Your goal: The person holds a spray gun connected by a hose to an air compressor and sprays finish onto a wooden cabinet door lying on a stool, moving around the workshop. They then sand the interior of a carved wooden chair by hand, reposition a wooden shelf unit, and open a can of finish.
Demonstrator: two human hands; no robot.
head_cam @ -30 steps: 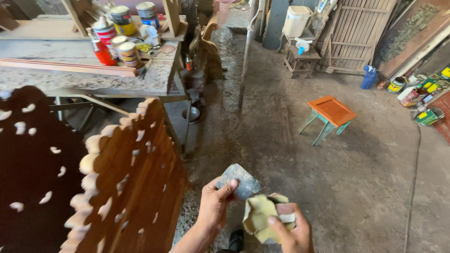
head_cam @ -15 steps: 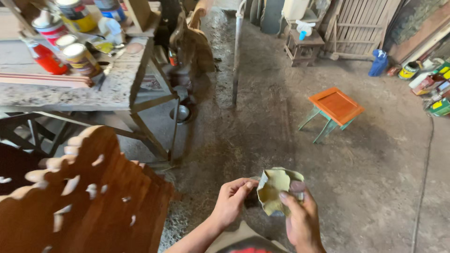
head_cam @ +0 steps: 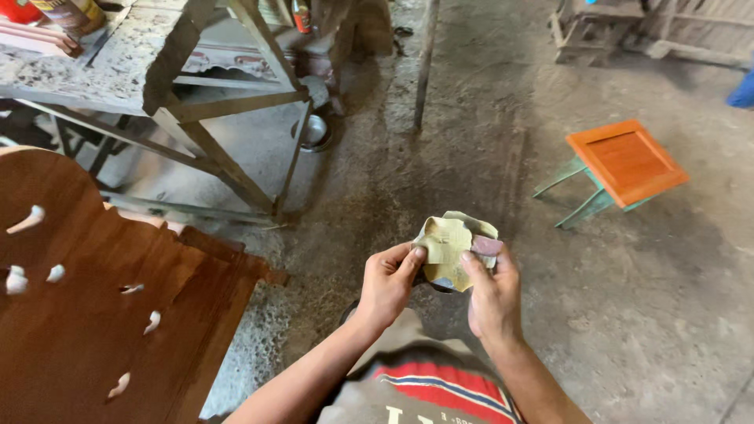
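A crumpled sheet of yellowish sandpaper [head_cam: 452, 245] is held between both hands in front of my body, above the concrete floor. My left hand [head_cam: 387, 284] pinches its left edge with thumb and fingers. My right hand [head_cam: 491, 294] grips its right side, thumb pressed on the paper's face. To the left stands a reddish-brown carved wooden panel [head_cam: 102, 306] with a scalloped top edge and white filler dabs on it.
A rough workbench [head_cam: 149, 55] with a wooden trestle frame stands at upper left, cans at its corner. A small orange-topped stool [head_cam: 624, 161] with green legs sits on the floor at right. A metal bowl [head_cam: 316, 132] lies under the bench.
The view has tilted down and drawn closer. The grey sheet my left hand held up earlier is gone; both hands now grip the yellowish sandpaper together.
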